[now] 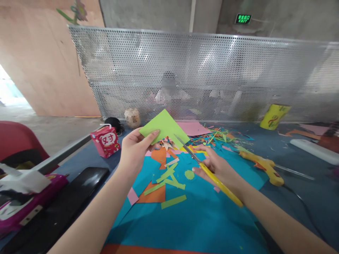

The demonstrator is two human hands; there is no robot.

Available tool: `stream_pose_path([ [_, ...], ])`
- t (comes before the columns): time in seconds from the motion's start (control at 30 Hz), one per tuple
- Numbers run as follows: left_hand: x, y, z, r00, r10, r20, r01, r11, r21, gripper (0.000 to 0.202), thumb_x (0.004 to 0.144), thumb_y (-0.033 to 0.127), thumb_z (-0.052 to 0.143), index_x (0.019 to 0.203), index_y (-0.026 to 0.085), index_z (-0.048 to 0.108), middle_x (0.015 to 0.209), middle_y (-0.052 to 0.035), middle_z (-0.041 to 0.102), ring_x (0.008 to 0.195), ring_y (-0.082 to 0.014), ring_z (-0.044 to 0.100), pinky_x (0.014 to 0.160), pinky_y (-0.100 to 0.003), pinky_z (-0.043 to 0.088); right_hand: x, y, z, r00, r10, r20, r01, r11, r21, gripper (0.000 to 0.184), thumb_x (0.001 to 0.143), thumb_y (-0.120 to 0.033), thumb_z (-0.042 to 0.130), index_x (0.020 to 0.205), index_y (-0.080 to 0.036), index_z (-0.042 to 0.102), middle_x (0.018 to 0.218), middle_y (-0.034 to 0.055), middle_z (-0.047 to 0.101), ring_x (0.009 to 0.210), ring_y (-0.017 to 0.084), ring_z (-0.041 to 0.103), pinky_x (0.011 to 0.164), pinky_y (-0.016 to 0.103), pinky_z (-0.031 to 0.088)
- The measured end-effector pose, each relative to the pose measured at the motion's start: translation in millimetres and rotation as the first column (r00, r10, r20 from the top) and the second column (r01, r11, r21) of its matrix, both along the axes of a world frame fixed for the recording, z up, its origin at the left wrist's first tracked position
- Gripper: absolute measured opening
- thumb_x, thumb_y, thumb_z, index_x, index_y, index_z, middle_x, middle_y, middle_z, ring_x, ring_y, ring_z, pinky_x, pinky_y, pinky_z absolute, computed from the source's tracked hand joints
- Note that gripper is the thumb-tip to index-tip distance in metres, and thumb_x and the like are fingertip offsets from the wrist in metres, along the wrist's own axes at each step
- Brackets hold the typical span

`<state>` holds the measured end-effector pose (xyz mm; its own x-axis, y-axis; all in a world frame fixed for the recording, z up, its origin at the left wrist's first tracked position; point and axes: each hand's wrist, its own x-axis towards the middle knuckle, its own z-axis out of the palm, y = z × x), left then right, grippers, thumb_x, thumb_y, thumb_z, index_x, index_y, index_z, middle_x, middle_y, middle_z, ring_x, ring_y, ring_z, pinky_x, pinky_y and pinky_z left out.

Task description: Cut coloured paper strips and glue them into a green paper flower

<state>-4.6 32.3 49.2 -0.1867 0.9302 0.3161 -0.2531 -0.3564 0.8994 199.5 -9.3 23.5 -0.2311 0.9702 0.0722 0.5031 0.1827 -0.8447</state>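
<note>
"Cutting looks like the step in hand; is that right?"

"I judge so. A light green sheet point(165, 123) is held up over the middle of the worktop point(304, 194), one corner pointing to the far side. Yellow-handled scissors point(219, 183) reach in from the right, their blades over the sheet's near right edge."

"How are the fingers placed?"

"The left hand point(135, 148) pinches the sheet's left side, thumb on the near face. The right hand point(215, 165) is closed around the scissors; I cannot tell which fingers sit in the loops."

"What would another snip call for?"

"Probably a steady left pinch, with the sheet kept flat and the left fingers clear of the blades."

"And below the hands?"

"Green strips point(174, 202) and a notched green disc point(189, 174) lie on a large blue sheet point(212, 218)."

"Any containers?"

"On the left, a red drink carton point(106, 143) stands upright with a white straw point(106, 124); its contents are hidden. Just beyond it, to the right, is a pale jar-like object point(132, 118), too blurred to tell what it holds. At the far right, a yellow-green cylinder point(275, 116) leans slightly, its inside out of sight."
</note>
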Motion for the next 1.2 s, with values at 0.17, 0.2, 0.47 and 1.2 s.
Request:
stream_pose_path([
  [0.17,0.2,0.1,-0.5,1.000,-0.014,-0.003,0.014,1.000,0.001,0.020,0.054,0.020,0.073,0.069,0.012,0.062,0.058,0.0004,0.061,0.041,-0.0061,0.050,0.039,-0.018,0.037,0.6,0.8,-1.0,1.000,-0.017,0.025,0.017,1.000,0.020,0.052,0.072,-0.040,0.056,0.116,-0.023,0.033,0.046,-0.0108,0.035,0.037,0.007,0.031,0.037,0.020,0.020],
  [0.2,0.4,0.0,-0.8,1.000,-0.019,-0.008,0.019,1.000,0.002,0.020,0.055,0.020,0.073,0.069,0.012,0.062,0.057,0.0006,0.061,0.040,-0.0061,0.050,0.039,-0.018,0.037,0.6,0.7,-1.0,1.000,-0.011,0.018,0.011,1.000,0.016,0.053,0.072,-0.040,0.056,0.116,-0.023,0.032,0.047,-0.0108,0.035,0.038,0.007,0.031,0.037,0.020,0.020],
  [0.47,1.5,-1.6,-1.4,0.998,-0.046,-0.041,0.046,0.999,-0.008,0.016,0.058,0.020,0.072,0.066,0.013,0.061,0.050,0.0018,0.059,0.040,-0.0067,0.052,0.039,-0.017,0.037,0.8,-0.5,-0.3,1.000,0.008,-0.018,-0.008,1.000,0.000,0.054,0.070,-0.037,0.060,0.114,-0.023,0.032,0.048,-0.0109,0.033,0.038,0.007,0.032,0.039,0.021,0.024],
  [1.2,3.3,-2.4,-2.4,0.995,-0.085,-0.055,0.086,0.996,0.001,0.016,0.059,0.020,0.071,0.069,0.013,0.062,0.054,0.0003,0.062,0.040,-0.0071,0.053,0.039,-0.018,0.038,-0.1,-0.6,0.2,1.000,-0.014,-0.018,0.014,1.000,0.002,0.053,0.070,-0.038,0.060,0.114,-0.024,0.034,0.047,-0.0111,0.035,0.037,0.006,0.030,0.038,0.020,0.020],
])
